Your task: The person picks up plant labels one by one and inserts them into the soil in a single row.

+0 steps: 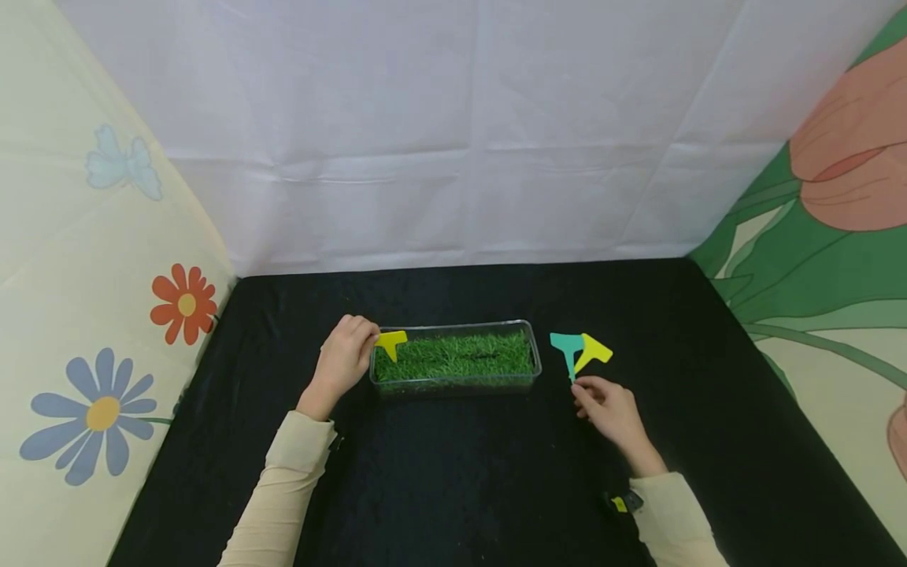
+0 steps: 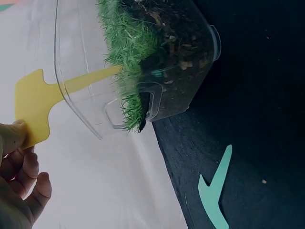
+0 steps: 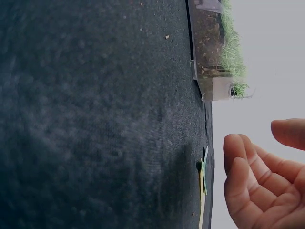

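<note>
My left hand (image 1: 345,352) pinches the head of a yellow T-shaped plant label (image 1: 391,341) between thumb and fingers. In the left wrist view, the label's stem (image 2: 90,80) slants down to the grass at one end of a clear plastic planter (image 2: 217,43). My right hand (image 1: 612,413) is close to the stem ends of a teal plant label (image 1: 567,344) and another yellow label (image 1: 595,352), which lie overlapped on the table. The right wrist view shows that hand's thumb apart from its loosely curled fingers (image 3: 237,179), with nothing between them.
Green grass (image 1: 453,354) on dark soil fills the planter, which stands mid-table between the hands. Black cloth (image 1: 453,465) covers the table. A white curtain (image 1: 453,142) hangs behind, with flower-printed panels (image 1: 106,315) at both sides.
</note>
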`<state>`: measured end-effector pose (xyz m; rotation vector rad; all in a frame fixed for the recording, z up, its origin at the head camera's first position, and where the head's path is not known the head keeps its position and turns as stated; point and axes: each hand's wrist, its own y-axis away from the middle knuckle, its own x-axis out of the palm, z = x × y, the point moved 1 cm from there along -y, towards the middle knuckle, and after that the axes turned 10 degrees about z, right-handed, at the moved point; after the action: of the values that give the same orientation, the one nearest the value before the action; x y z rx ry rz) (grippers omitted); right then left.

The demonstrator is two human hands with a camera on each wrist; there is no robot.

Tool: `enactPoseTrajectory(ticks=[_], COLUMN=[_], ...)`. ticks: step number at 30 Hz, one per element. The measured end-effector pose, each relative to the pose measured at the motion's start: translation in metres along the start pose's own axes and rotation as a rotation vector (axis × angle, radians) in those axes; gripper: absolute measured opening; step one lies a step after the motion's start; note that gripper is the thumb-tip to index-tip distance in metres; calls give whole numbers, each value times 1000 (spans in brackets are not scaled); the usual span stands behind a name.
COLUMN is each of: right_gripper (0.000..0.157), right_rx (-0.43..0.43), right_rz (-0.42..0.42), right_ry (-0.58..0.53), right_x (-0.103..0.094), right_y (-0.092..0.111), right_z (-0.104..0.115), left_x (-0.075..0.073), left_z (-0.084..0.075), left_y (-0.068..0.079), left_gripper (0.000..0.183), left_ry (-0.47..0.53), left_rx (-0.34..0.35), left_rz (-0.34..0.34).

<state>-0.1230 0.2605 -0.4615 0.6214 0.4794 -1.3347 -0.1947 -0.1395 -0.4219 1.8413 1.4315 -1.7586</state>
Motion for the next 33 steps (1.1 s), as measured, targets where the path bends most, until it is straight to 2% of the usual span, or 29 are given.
enactPoseTrajectory(ticks=[10, 17, 22, 29, 33], right_gripper=[27, 26, 26, 27, 27], right_rx=[-16, -35, -34, -30, -32], right_rz=[-6, -11, -20, -17, -13], right_ry=[-3, -5, -1, -2, -6], right_x=[2, 3, 3, 3, 3], right_y=[0, 1, 0, 0, -1], right_z=[-1, -2, -2, -2, -2], left_x=[4, 6, 3, -2, -3], left_z=[1, 1, -1, -4, -6], left_y=[2, 2, 1, -3, -5], left_gripper=[7, 7, 8, 6, 7], left_ry=[5, 16, 12, 41, 59], left_rx=[14, 11, 9, 50, 51], left_rz=[-28, -20, -10, -32, -33])
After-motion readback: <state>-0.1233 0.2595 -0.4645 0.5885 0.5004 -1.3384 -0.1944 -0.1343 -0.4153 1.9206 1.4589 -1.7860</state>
